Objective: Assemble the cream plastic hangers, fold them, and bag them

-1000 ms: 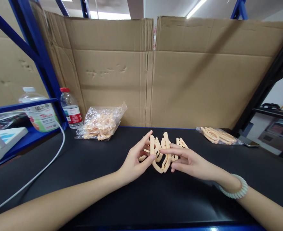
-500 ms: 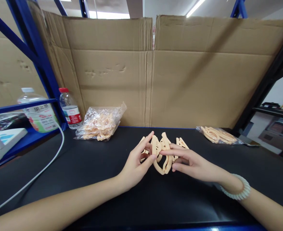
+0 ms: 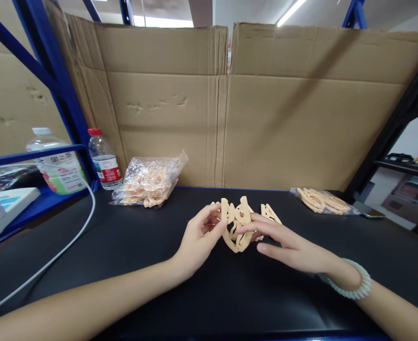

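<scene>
In the head view a beige curved openwork piece [image 3: 236,246] stands above the black table, with two arms pointing up and a rounded, joined bottom. My left hand [image 3: 202,237] is closed on its left arm, thumb in front and fingers behind. My right hand [image 3: 283,239] rests extended fingertips on the piece's right side, while its thumb sticks out apart from the piece. Just behind, partly hidden by my hands, are more beige pieces, one of them showing at the right [image 3: 271,214].
A clear bag of beige pieces [image 3: 147,184] lies at the back left, beside a red-capped bottle [image 3: 105,163]. Another bagged set [image 3: 322,201] and a phone-like flat object [image 3: 368,210] lie back right. A white cable [image 3: 72,241] crosses the left side. Cardboard [image 3: 166,109] walls the back.
The piece has tilted and risen slightly, its arms now more evenly upright. My right thumb has moved away from the other fingers. My left hand has shifted slightly left.
</scene>
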Available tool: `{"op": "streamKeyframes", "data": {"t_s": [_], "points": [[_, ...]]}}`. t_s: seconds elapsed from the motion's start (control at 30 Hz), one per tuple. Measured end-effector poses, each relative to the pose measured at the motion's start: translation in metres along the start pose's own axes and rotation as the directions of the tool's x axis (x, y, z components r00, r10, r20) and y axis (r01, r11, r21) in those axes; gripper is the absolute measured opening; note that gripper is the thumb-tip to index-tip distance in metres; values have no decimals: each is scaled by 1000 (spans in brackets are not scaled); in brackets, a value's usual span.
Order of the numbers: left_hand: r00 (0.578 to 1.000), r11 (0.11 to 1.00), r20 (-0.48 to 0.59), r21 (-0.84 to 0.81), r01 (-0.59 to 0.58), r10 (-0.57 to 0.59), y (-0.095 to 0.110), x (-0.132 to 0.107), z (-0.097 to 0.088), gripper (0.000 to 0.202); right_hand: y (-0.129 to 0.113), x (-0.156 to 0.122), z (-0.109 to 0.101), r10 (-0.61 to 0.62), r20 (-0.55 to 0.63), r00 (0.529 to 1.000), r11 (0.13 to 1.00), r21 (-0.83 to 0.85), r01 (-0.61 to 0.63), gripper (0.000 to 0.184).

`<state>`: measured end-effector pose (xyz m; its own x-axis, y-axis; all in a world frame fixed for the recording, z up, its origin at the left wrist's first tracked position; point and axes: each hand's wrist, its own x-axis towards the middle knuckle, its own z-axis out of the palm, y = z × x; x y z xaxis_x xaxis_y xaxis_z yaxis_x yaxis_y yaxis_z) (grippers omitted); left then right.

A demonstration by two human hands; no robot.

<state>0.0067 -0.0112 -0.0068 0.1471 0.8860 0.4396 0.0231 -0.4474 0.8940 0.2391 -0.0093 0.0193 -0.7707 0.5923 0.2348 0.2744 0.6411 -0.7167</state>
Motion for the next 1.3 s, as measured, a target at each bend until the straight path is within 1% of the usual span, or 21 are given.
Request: {"op": "streamKeyframes", "data": {"t_s": [0.2, 0.3, 0.4, 0.5, 0.53, 0.6, 0.67, 0.7, 0.77, 0.8, 0.87, 0.9, 0.97, 1.07, 1.1, 1.17, 1.3], "points": [[998, 994, 44, 104, -42, 37, 4, -2, 2, 30, -6, 2, 3, -40, 25, 999, 998, -38, 41, 38], [995, 985, 71, 155, -79, 68, 7, -3, 1, 26, -7, 2, 3, -17, 7, 1000, 998, -59, 18, 39], [995, 977, 69, 195, -88, 76, 9, -4, 2, 20, -9, 0, 6, 5, 11, 1000, 997, -78, -4, 41], [997, 983, 66, 171, -60, 49, 12, -2, 1, 20, -10, -1, 9, -22, 29, 999, 999, -41, 23, 44], [997, 988, 64, 145, -48, 39, 14, 0, 0, 21, -10, -1, 9, -39, 11, 999, 999, -19, 39, 44], [999, 996, 19, 85, -38, 37, 17, 9, -8, 23, -6, -1, 5, -69, -81, 994, 997, 33, 72, 41], [992, 996, -104, 47, -70, 74, 18, 23, -22, 29, 0, -1, -3, -97, -219, 971, 989, 87, 119, 36], [979, 994, -172, 41, -101, 107, 18, 31, -31, 35, 4, -1, -8, -108, -289, 951, 983, 110, 145, 34], [962, 989, -238, 84, -119, 136, 14, 47, -51, 40, 13, -1, -19, -117, -420, 900, 973, 134, 189, 28], [965, 989, -241, 124, -78, 106, 11, 54, -61, 41, 17, -1, -24, -113, -476, 872, 970, 138, 201, 26], [984, 957, -172, 279, 81, -33, 2, 63, -78, 38, 25, -1, -32, -75, -566, 821, 969, 151, 193, 24], [985, 938, -155, 322, 125, -78, -4, 66, -84, 35, 28, -1, -35, -50, -603, 796, 970, 160, 182, 24], [982, 899, -132, 400, 178, -135, -15, 67, -90, 30, 35, -1, -39, -3, -669, 743, 971, 177, 163, 24], [978, 824, -141, 529, 204, -152, -28, 63, -91, 28, 43, -2, -41, 35, -734, 678, 970, 189, 154, 23], [978, 790, -149, 578, 204, -143, -31, 61, -90, 30, 44, -2, -41, 40, -743, 668, 971, 186, 148, 23], [981, 718, -159, 670, 188, -109, -36, 56, -87, 31, 47, -2, -41, 33, -747, 664, 982, 147, 117, 22], [988, 580, -147, 802, 141, -38, -37, 47, -81, 26, 44, -2, -36, -32, -719, 694, 998, -62, -17, 24]]}}
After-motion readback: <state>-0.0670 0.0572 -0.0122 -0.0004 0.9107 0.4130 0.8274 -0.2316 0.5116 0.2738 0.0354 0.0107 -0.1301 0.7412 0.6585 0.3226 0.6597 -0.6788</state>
